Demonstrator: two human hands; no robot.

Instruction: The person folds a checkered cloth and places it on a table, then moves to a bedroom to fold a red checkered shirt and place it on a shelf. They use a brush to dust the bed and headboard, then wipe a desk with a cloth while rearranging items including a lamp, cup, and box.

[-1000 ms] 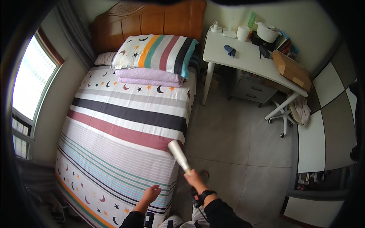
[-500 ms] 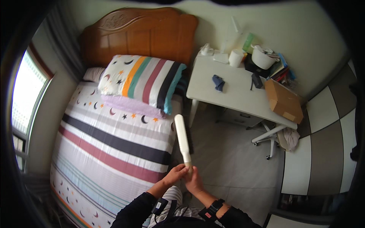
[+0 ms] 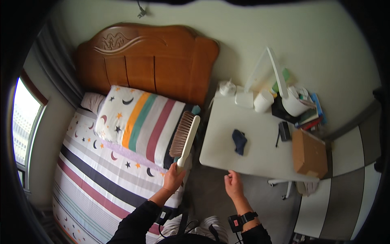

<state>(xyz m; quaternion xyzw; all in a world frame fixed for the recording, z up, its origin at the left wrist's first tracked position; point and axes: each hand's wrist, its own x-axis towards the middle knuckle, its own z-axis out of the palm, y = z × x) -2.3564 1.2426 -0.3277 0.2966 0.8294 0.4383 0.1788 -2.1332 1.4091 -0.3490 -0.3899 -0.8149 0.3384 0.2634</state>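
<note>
My left hand is wrapped round the handle of a bed brush. The brush has a long white back and thick brown bristles, and is tilted upward with its bristles facing left. Its head hangs in front of the striped pillow at the bed's right side; from this view I cannot tell whether they touch. My right hand is off the brush, just short of the desk's front edge, its fingers curled in with nothing visible in them. A dark blue cloth, perhaps a sock, lies crumpled on the white desk beyond it.
The bed with striped bedding fills the left, below a carved wooden headboard. Along the desk's back stand a white lamp, a white cup-like container and books. A cardboard box sits at its right end.
The brush has moved from both hands into my left hand alone, shifted left and turned so its bristles show. My right hand has let go and moved right. The view has tilted upward.
</note>
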